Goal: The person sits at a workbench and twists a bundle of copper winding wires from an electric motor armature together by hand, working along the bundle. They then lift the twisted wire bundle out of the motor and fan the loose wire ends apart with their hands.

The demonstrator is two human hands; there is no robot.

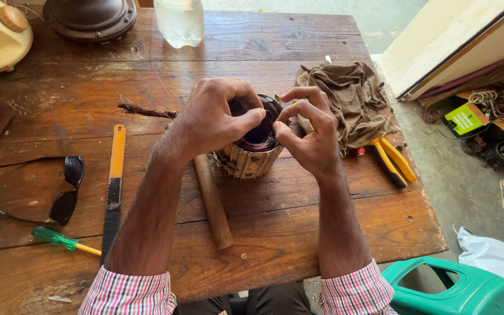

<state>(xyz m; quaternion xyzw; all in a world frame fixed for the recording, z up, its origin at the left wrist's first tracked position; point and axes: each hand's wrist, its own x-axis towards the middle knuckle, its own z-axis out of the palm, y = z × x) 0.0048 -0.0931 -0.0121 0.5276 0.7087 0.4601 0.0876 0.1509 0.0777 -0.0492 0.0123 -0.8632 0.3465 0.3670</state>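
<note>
At left on the wooden table (298,52): dark sunglasses (67,188), a green-handled screwdriver (59,238), and an orange-and-black flat tool (113,186) lying near-to-far. A wooden stick (212,201) runs out toward the near edge from under the left hand (211,119).

Centre: motor stator (253,153), standing upright with its axis vertical and bore facing up. Pale slotted outer wall; dark reddish copper winding inside the bore. A twisted bundle of that wire (146,111) trails off to the left.

Left hand is curled over the stator's far-left rim, fingertips pinched at the top edge. Can't tell whether they're gripping wire or just the rim. Right hand (307,131) sits just right of the stator, thumb and forefinger pinched at the right rim; what's between them is too small to make out. Both hands are touching it, equally near, one on each side.

Right: crumpled brown cloth (348,99), then yellow-handled pliers (389,160) by the table's right edge.
</note>
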